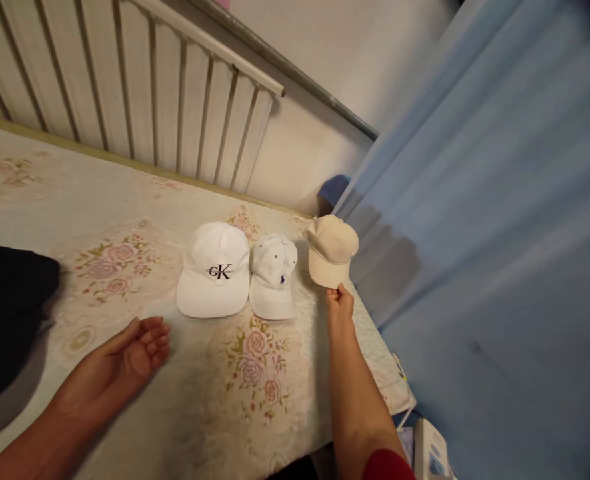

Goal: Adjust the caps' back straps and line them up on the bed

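Three caps lie in a row on a bed with a floral cover (pixel 125 200). The leftmost is a white cap with a dark "CK" logo (pixel 215 270). Beside it sits a smaller white cap with a small dark emblem (pixel 273 277). At the right end is a beige cap (pixel 331 250), and my right hand (pixel 339 303) pinches the front of its brim. My left hand (pixel 132 350) rests palm up on the cover, fingers loosely spread, holding nothing, a short way left of the CK cap.
A white radiator (pixel 125 80) and a wall pipe run behind the bed. A blue curtain (pixel 499 233) hangs close on the right. Dark fabric (pixel 5 313) lies at the left edge. A white and blue box (pixel 432 453) sits low by the bed's corner.
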